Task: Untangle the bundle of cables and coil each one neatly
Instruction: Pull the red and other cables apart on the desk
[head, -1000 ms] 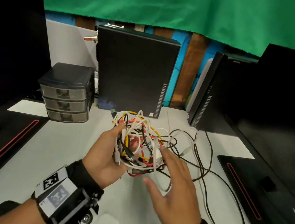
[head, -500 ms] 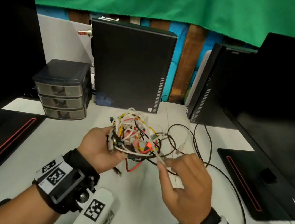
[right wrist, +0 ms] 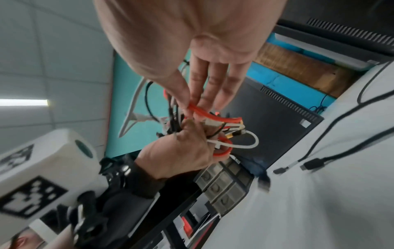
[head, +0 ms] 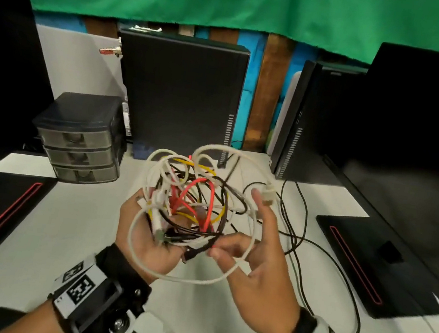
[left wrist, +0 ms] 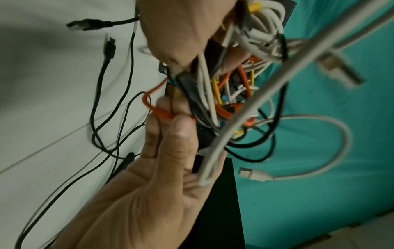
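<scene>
Your left hand (head: 148,238) clutched the cable bundle (head: 192,199); your right hand (head: 254,256) pinched a red cable (left wrist: 158,112). Yanking risked tightening knots.

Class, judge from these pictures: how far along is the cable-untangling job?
Done: nothing looks coiled yet. In hand: the left hand grips the tangled bundle above the desk, while the right hand pinches an orange cable at its edge; a white cable loops loose. Left: separating every cable, including the black cables trailing onto the desk, then coiling each.
</scene>
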Demonstrator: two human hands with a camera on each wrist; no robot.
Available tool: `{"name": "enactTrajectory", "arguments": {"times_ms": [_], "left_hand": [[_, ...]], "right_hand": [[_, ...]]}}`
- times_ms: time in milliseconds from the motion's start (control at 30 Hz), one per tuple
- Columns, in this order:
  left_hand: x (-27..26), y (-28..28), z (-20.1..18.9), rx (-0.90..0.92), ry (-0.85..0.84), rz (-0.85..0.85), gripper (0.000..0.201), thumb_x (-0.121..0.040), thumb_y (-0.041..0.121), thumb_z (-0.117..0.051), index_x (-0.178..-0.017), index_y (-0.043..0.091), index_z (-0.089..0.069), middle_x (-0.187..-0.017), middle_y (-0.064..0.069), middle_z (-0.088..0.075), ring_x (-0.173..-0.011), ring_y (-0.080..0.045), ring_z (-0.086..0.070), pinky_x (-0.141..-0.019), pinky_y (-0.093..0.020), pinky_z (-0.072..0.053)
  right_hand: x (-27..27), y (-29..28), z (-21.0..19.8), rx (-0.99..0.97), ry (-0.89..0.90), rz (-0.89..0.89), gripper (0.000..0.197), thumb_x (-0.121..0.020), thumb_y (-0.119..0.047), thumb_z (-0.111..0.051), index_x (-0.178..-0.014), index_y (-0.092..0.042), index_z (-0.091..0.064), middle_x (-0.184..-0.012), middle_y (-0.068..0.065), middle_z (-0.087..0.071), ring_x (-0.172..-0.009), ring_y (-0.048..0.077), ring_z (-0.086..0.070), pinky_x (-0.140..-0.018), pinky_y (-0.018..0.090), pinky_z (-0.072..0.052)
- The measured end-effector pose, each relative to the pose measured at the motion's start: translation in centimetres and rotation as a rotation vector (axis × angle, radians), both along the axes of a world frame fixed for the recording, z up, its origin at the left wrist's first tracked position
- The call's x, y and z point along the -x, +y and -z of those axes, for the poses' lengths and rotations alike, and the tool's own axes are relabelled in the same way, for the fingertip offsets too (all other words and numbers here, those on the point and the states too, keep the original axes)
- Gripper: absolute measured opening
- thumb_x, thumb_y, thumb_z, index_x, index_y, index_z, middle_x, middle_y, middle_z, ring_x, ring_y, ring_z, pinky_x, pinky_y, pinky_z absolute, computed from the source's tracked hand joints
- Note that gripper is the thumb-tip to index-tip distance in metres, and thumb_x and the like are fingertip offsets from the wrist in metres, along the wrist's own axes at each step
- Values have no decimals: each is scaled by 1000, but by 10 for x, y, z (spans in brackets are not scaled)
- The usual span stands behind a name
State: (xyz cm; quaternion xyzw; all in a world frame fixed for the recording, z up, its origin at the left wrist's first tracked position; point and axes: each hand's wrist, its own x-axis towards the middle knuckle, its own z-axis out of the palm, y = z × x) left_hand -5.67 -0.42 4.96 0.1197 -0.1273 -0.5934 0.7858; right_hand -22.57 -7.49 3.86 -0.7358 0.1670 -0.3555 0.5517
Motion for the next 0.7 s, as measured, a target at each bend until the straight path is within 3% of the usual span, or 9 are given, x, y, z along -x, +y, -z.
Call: {"name": "enactTrajectory", "arguments": {"times_ms": [67,133,167,267,333,433,500,567,700], "left_hand": [[-3,3,-1,-88,41,-129,49,-102,27,-30,-106,-4,-68,-96,-22,-70,-75,-32,-69,-92,-50,-49],[-3,1,-2,-143,37,-219,23,-83,18,-56,-73,6,-73,-68,-7,-69,-49,-16,-61,-56,-38,-59],[1,5,-9,-177,-8,-326,9,-70,16,-64,-67,11,-70,-61,-2,-68,-47,-13,-59,-47,-33,-56],[-10,5,-2,-256,-161,-366,19,-63,34,-80,-63,18,-69,-60,5,-68,-53,-9,-64,-54,-30,-59],[-36,9,22,-355,-86,-421,31,-53,43,-85,-67,18,-75,-68,0,-71,-58,-13,-67,-59,-36,-61],[-65,5,43,-514,-105,-388,20,-79,37,-73,-91,22,-72,-105,-9,-60,-80,-23,-63,-74,-42,-57],[-52,3,26,-484,-349,-188,21,-85,25,-53,-74,15,-68,-81,-10,-63,-65,-23,-61,-64,-34,-53],[-35,0,1,-467,-555,-141,20,-75,17,-51,-67,6,-66,-61,-13,-61,-50,-23,-58,-52,-30,-50],[-47,1,1,-402,-916,-289,41,-65,4,-65,-106,9,-70,-94,-15,-73,-74,-24,-69,-63,-29,-59]], "right_hand": [[3,-10,-4,26,-6,8,86,-88,-3,-72,-146,-45,-23,-86,2,-74,-92,17,-72,-91,25,-52],[5,-25,-4,170,9,98,72,-91,-2,-67,-147,-33,-32,-87,-2,-72,-95,18,-70,-85,23,-52],[6,-34,-3,249,17,172,65,-93,-2,-64,-146,-29,-37,-88,-6,-71,-97,16,-69,-83,20,-52],[12,-65,-2,284,57,350,46,-93,-3,-63,-127,-34,-54,-90,-12,-71,-97,5,-67,-83,19,-55],[17,-82,-3,142,98,372,29,-93,-4,-64,-106,-30,-66,-87,-10,-73,-90,8,-70,-77,27,-59],[21,-93,-5,-98,62,365,14,-92,-2,-66,-96,-14,-71,-85,1,-75,-75,22,-73,-58,25,-56],[22,-95,-6,-205,12,377,10,-93,-1,-64,-95,-8,-70,-86,8,-75,-73,24,-74,-56,24,-55],[23,-97,-8,-280,-12,376,9,-94,-1,-62,-98,-7,-68,-89,13,-75,-76,26,-75,-59,27,-56],[26,-99,-20,-364,-74,313,10,-96,-3,-58,-101,-6,-66,-90,16,-75,-83,31,-75,-64,29,-59]]}}
